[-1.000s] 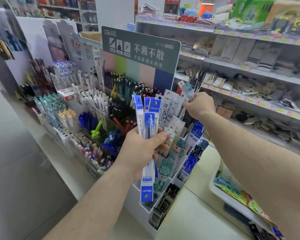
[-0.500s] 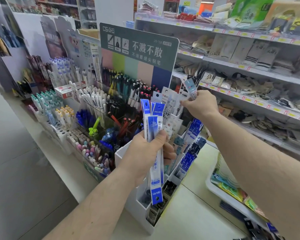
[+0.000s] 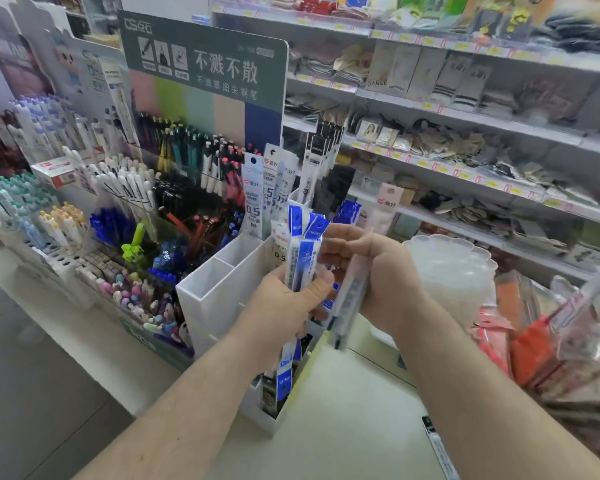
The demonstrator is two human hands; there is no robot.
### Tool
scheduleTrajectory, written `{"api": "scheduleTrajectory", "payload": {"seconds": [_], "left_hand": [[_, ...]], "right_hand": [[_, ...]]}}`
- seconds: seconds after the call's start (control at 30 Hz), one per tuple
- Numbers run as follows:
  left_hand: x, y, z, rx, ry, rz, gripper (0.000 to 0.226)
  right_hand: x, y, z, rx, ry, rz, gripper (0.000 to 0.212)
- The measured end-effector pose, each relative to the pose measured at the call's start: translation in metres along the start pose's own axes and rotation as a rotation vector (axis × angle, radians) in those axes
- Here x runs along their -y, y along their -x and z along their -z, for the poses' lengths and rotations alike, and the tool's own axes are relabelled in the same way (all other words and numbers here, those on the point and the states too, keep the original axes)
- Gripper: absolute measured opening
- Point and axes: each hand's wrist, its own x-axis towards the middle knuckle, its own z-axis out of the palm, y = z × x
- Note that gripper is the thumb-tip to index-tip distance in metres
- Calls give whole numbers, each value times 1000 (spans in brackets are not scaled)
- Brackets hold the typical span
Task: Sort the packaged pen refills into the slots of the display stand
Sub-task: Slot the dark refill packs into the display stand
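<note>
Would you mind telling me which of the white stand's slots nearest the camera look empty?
The two open-topped slots at the white display stand's front left corner, beside the left hand; the slots behind them hold upright refill packs.

Both bare forearms reach forward and meet at the middle. The left hand [image 3: 291, 299] is curled in a tight grip, thumb across the front, knuckles up. Just to its right the right hand [image 3: 378, 282] is also curled, fingers bent inward toward the left grip.

Green sign [image 3: 205, 64] above racked pens [image 3: 118, 188]; socks [image 3: 430, 74] along store shelves [image 3: 465, 119].
</note>
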Motion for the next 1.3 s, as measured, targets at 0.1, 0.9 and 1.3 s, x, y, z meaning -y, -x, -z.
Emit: {"api": "scheduleTrajectory", "payload": {"seconds": [0.1, 0.9, 1.3], "left_hand": [[6, 4, -2, 136, -51, 32, 60], [19, 15, 5, 72, -29, -29, 18], [1, 22, 29, -7, -82, -19, 6]], "right_hand": [[-10, 12, -1, 66, -45, 4, 25], [-42, 44, 24, -176, 208, 283, 8], [-38, 34, 26, -208, 101, 235, 19]]}}
